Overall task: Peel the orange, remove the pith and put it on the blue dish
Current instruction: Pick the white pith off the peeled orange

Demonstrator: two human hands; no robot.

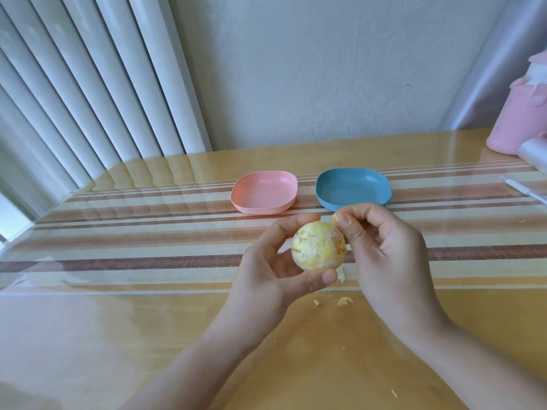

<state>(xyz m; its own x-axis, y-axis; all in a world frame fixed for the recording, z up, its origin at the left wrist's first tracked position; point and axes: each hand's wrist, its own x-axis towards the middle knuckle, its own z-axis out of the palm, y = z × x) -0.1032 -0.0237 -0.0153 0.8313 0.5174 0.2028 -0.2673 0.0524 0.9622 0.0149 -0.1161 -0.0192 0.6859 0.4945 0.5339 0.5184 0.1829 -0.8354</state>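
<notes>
Table (118,321): wooden top under a glossy clear cover, with a striped runner (148,247) across it. You work above its near edge, so whatever drops lands on a wipeable surface.
Blue dish (353,187): it sits on the runner just beyond your hands and holds nothing. It is close enough that the finished fruit should need only a short reach forward.
Pink dish (264,192): it stands beside the blue one on its left, apart from it, and holds nothing either.
Left hand (266,270): your thumb is under the fruit and your fingers are curled over its far side. That hold lifts it off the table and leaves the near face bare for picking.
Right hand (387,247): it is close against the left, thumb and forefinger nipped on a bit at the fruit's upper right.
Orange (318,245): it is in your left hand, not yet on the dish. The rind looks gone and pale pith still coats most of it, so I judge the cleaning about midway.
Pith scrap (336,218): it is pinched in your right fingertips. Whether it is still joined to the fruit cannot be told.
Crumbs (344,301): small yellow bits lie on the table below your hands.
</notes>
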